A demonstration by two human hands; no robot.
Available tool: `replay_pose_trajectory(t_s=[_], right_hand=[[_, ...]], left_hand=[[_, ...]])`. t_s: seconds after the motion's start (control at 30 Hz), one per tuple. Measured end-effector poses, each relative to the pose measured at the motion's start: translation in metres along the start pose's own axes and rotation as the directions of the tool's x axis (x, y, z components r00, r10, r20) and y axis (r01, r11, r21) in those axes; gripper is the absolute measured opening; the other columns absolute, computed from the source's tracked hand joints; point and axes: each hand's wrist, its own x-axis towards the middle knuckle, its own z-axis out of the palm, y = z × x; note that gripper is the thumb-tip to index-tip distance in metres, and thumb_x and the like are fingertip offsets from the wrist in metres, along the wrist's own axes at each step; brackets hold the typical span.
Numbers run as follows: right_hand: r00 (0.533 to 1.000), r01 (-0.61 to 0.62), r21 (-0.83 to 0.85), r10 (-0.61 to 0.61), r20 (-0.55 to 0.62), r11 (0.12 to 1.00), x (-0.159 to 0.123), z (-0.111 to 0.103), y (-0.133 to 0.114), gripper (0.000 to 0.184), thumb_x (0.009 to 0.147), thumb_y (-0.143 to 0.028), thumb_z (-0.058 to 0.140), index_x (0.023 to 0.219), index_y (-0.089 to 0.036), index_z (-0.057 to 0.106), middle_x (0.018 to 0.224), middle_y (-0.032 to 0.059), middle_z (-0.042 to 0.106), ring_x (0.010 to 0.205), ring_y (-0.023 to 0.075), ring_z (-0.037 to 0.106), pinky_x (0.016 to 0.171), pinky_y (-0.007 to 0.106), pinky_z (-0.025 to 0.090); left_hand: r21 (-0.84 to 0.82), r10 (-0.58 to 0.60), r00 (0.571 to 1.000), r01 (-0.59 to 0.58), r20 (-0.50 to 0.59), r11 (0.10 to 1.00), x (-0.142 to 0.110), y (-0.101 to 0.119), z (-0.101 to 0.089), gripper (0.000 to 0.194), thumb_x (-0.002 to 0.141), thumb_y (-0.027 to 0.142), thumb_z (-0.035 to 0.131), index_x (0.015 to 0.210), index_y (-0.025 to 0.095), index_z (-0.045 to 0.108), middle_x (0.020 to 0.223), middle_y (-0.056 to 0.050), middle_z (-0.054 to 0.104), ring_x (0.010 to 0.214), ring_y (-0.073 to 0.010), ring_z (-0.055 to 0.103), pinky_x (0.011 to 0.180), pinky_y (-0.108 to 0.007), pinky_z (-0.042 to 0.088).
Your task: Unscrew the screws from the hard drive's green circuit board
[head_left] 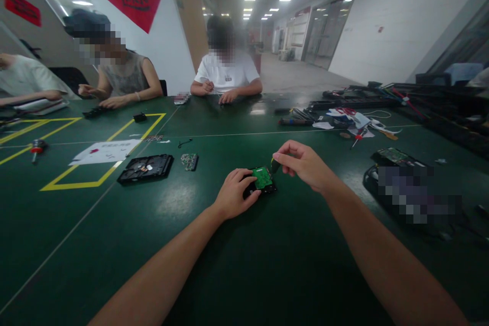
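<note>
A hard drive (269,188) with a green circuit board (262,178) facing up lies on the table in front of me. My left hand (236,192) grips it from the left, thumb along the near side and fingers over its left part, which they hide. Between thumb and fingers, my right hand (296,162) pinches a small screwdriver (274,165) with a dark and yellow handle. The screwdriver points down at the board's right edge; its tip is too small to make out.
Left of the drive are a loose circuit board (189,162) and a black casing (145,169). A paper sheet (107,151) lies by yellow tape. At right stands a pile of electronics (401,158); cables and tools (305,118) lie behind. Several people (226,74) sit across the table.
</note>
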Motion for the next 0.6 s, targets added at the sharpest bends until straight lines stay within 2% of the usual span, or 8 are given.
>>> replay_pose_trajectory(t_s=[0.2, 0.3, 0.37, 0.47, 0.6], right_hand=[[0.999, -0.017, 0.025, 0.016, 0.044, 1.000, 0.0007, -0.0025, -0.0026, 0.019, 0.090, -0.038, 0.067, 0.095, -0.021, 0.073, 0.070, 0.0000, 0.063, 0.060, 0.0134, 0.056, 0.050, 0.026, 0.040], [0.999, -0.037, 0.042, 0.035, 0.039, 0.998, 0.0023, -0.0038, -0.0026, 0.022, 0.091, -0.033, 0.061, 0.097, -0.020, 0.077, 0.088, 0.0047, 0.072, 0.062, 0.0122, 0.056, 0.051, 0.026, 0.038], [0.999, -0.030, 0.046, 0.029, 0.019, 0.998, 0.0031, -0.0041, -0.0016, 0.023, 0.091, -0.034, 0.061, 0.098, -0.019, 0.077, 0.098, 0.0062, 0.074, 0.059, 0.0099, 0.050, 0.050, 0.026, 0.035], [1.000, -0.018, 0.055, 0.019, -0.004, 0.998, 0.0041, -0.0022, 0.0010, 0.025, 0.089, -0.042, 0.069, 0.097, -0.019, 0.074, 0.089, 0.0040, 0.072, 0.055, 0.0083, 0.042, 0.048, 0.025, 0.030], [0.999, -0.040, 0.081, 0.040, 0.002, 0.996, 0.0046, 0.0036, 0.0034, 0.033, 0.084, -0.049, 0.077, 0.093, -0.020, 0.064, 0.072, -0.0019, 0.062, 0.054, 0.0094, 0.045, 0.048, 0.025, 0.032]], left_hand=[[0.000, -0.002, 1.000, 0.002, -0.002, 1.000, -0.0005, -0.0012, 0.0007, 0.039, 0.094, 0.042, 0.069, 0.128, 0.024, 0.067, 0.130, -0.013, 0.063, 0.124, -0.0325, 0.058, 0.108, -0.057, 0.049], [0.004, 0.001, 1.000, -0.001, 0.003, 1.000, -0.0004, -0.0011, 0.0003, 0.039, 0.093, 0.042, 0.070, 0.128, 0.024, 0.067, 0.130, -0.013, 0.064, 0.124, -0.0325, 0.058, 0.107, -0.056, 0.049], [0.001, 0.002, 1.000, -0.002, 0.000, 1.000, -0.0001, -0.0009, 0.0002, 0.039, 0.093, 0.042, 0.070, 0.128, 0.023, 0.068, 0.129, -0.013, 0.064, 0.123, -0.0324, 0.059, 0.106, -0.056, 0.050], [-0.001, 0.005, 1.000, -0.005, -0.008, 1.000, 0.0004, -0.0008, 0.0002, 0.039, 0.093, 0.042, 0.070, 0.127, 0.023, 0.068, 0.129, -0.013, 0.064, 0.122, -0.0321, 0.059, 0.106, -0.055, 0.050], [0.004, 0.011, 1.000, -0.011, -0.012, 1.000, 0.0007, -0.0007, -0.0002, 0.040, 0.093, 0.041, 0.069, 0.128, 0.023, 0.068, 0.129, -0.013, 0.064, 0.123, -0.0318, 0.059, 0.106, -0.054, 0.050]])
